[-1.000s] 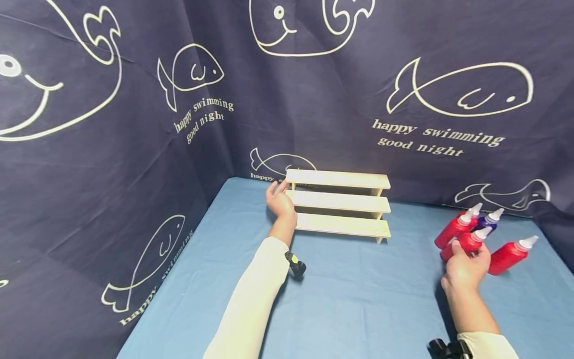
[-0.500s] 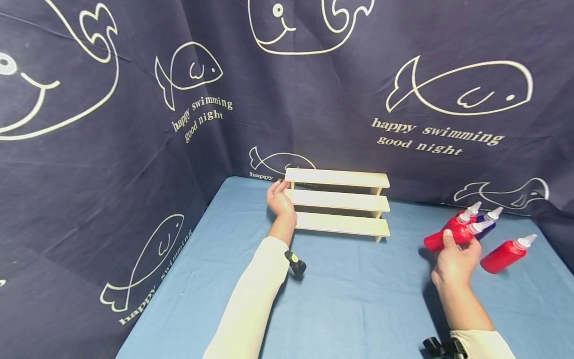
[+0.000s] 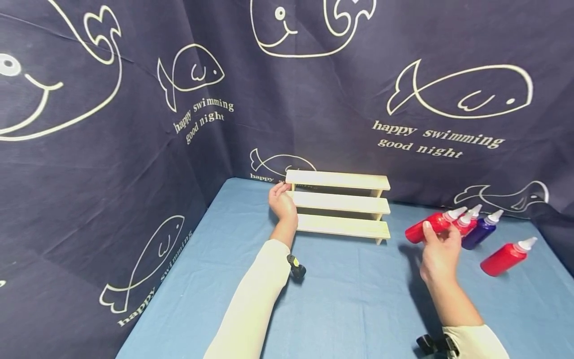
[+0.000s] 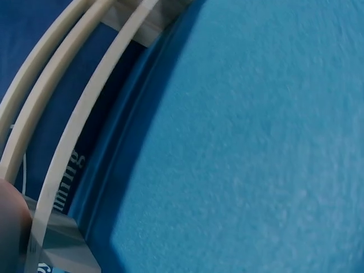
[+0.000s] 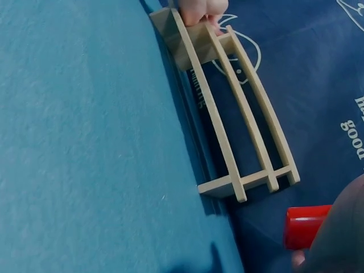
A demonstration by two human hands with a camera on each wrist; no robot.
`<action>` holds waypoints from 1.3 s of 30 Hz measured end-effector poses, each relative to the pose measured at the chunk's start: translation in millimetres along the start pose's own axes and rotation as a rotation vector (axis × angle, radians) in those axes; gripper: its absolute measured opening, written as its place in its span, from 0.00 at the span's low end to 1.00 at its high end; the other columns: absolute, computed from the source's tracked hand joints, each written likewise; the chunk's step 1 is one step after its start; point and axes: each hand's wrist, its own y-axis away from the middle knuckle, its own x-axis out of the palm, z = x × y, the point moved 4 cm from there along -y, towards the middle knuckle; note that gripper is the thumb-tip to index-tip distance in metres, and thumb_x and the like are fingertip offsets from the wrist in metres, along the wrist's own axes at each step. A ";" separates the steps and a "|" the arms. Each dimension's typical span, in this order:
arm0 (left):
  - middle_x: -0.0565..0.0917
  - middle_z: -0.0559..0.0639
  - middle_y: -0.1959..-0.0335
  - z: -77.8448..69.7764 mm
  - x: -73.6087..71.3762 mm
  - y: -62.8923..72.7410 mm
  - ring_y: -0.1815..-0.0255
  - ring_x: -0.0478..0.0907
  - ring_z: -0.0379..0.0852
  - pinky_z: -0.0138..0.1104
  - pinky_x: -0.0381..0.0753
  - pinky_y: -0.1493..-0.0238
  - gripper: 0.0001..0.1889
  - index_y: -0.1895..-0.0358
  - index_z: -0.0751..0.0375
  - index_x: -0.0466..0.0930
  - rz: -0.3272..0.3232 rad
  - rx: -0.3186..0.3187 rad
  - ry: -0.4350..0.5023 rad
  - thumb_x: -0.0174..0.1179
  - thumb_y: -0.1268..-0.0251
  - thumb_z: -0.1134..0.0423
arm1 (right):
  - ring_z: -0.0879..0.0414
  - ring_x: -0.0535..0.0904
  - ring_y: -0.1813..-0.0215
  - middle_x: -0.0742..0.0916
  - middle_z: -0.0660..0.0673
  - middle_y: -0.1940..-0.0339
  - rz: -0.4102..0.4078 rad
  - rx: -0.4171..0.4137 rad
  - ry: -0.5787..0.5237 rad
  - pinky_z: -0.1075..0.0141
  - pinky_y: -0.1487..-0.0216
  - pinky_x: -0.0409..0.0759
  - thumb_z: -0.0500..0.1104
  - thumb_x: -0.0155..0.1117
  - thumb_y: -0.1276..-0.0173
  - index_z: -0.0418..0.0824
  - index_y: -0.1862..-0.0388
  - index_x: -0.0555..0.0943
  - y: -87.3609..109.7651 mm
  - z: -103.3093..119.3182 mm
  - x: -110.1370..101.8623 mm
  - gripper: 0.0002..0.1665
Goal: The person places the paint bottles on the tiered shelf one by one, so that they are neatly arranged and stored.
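My right hand (image 3: 441, 254) grips a red squeeze bottle (image 3: 421, 232) with a pointed white nozzle, tilted above the cloth. In the right wrist view the red bottle (image 5: 304, 226) shows beside part of the hand. More red bottles (image 3: 468, 227) stand partly hidden right behind it. Beside them is a dark blue bottle (image 3: 481, 232), and a red bottle (image 3: 504, 258) stands apart at the right. At the left end of a three-tier wooden shelf (image 3: 338, 202), my left hand (image 3: 282, 204) holds the side panel; its thumb is hidden in the head view.
A blue cloth (image 3: 332, 299) covers the table. Dark blue curtains (image 3: 314, 109) with white fish drawings rise behind and to the left, close to the shelf's back. Open cloth lies between shelf and bottles.
My right hand has lifted the red bottle out of the group and carried it left, toward the shelf. The left hand and shelf have stayed in place.
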 end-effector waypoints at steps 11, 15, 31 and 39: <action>0.88 0.58 0.62 1.9 -0.3 1.8 0.58 0.83 0.42 0.30 0.80 0.48 0.18 0.49 0.75 0.78 0.107 0.013 -0.092 0.50 0.42 0.83 | 0.62 0.76 0.48 0.77 0.54 0.48 0.095 0.023 0.121 0.80 0.54 0.80 0.33 0.62 0.23 0.53 0.42 0.73 3.8 -1.2 16.3 0.19; 0.86 0.57 0.61 3.1 -0.4 0.3 0.59 0.80 0.40 0.29 0.79 0.49 0.15 0.53 0.75 0.82 0.158 0.019 -0.187 0.51 0.42 0.81 | 0.63 0.78 0.48 0.79 0.55 0.47 0.124 0.016 0.145 0.81 0.52 0.80 0.33 0.64 0.25 0.53 0.39 0.74 3.7 -2.6 21.2 0.22; 0.83 0.55 0.65 0.2 -0.6 -2.5 0.65 0.73 0.39 0.29 0.73 0.58 0.13 0.57 0.75 0.86 0.200 0.055 -0.314 0.53 0.38 0.76 | 0.68 0.87 0.55 0.84 0.54 0.50 0.262 -0.095 0.116 0.80 0.50 0.82 0.26 0.65 0.30 0.46 0.41 0.81 3.6 -12.0 41.8 0.23; 0.85 0.61 0.61 -0.4 -1.7 0.8 0.64 0.74 0.39 0.29 0.73 0.56 0.12 0.57 0.75 0.85 0.208 0.065 -0.336 0.52 0.37 0.77 | 0.68 0.87 0.54 0.85 0.54 0.51 0.274 -0.131 0.157 0.81 0.49 0.82 0.25 0.66 0.31 0.41 0.40 0.81 1.1 -17.2 53.8 0.23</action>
